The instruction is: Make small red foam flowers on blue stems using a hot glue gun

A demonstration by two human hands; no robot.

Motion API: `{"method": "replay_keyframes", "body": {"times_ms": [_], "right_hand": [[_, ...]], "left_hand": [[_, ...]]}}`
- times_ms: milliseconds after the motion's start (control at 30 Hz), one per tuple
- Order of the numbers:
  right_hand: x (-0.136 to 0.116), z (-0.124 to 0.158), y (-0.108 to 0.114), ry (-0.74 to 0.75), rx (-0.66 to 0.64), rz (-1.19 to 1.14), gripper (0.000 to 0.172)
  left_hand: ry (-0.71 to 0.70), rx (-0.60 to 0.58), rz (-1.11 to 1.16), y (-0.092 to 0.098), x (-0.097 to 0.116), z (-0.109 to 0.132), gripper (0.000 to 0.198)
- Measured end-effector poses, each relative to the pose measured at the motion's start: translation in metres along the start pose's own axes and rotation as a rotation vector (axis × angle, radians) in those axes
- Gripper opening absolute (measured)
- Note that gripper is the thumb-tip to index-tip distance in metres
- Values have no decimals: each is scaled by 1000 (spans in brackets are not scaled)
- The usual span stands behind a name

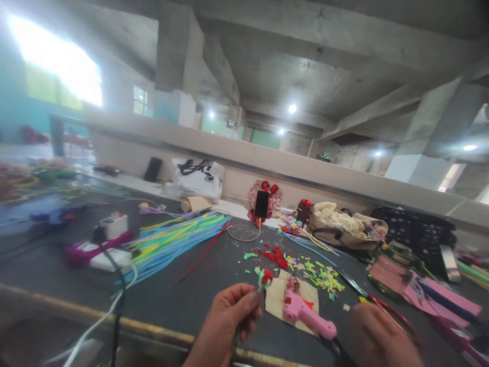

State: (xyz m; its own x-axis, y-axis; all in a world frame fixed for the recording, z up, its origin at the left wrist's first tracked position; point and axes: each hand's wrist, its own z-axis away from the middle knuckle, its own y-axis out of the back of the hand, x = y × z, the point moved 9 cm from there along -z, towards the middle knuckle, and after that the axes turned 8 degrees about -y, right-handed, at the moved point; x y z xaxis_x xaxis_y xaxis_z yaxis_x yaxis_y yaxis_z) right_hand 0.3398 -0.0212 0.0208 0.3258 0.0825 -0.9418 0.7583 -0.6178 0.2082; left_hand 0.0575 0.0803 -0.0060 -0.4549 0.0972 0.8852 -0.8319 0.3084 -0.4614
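Observation:
My left hand [229,313] is closed in a pinch on a small red and green flower piece [265,278], held just above the dark table [179,295]. My right hand [382,339] is blurred at the lower right, near the handle of a pink glue gun [307,315]. The glue gun lies on a tan square pad [280,300]. Whether the right hand's fingers are open or closed is smeared by motion. Red and green cut scraps [301,265] are scattered behind the pad.
A bundle of coloured strips [175,237] lies at left beside a power strip [112,227] and cables. Scissors [378,303], a phone [262,204] propped upright, a beige bag [344,221], a jar [393,267] and pink strips [443,295] stand at right.

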Motion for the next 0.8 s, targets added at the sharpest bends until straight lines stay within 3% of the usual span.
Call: {"method": "replay_keyframes", "body": {"times_ms": [67,133,200,267,467,667,800], "right_hand": [[22,13,-66,-243,-137,-180,27],[20,24,-121,-294,-279,-316,32],[9,30,-158,-271,-378,-339,33],[-1,31,-180,-247,-428,-356,33],[-16,25,-205,-283,-467,-480,28],[-18,30,-208,-268,-497,-447,27],[-19,29,-206,-252,-467,-451,30]], "left_hand": [[35,-7,63,1,-2,-1,27],[56,-9,108,3,-3,-2,28],[65,-10,138,5,-4,-4,26],[63,-14,170,6,-4,-7,23],[185,31,341,12,-14,-11,11],[247,153,500,22,-21,-11,5],[252,170,606,20,-23,-13,8]]}}
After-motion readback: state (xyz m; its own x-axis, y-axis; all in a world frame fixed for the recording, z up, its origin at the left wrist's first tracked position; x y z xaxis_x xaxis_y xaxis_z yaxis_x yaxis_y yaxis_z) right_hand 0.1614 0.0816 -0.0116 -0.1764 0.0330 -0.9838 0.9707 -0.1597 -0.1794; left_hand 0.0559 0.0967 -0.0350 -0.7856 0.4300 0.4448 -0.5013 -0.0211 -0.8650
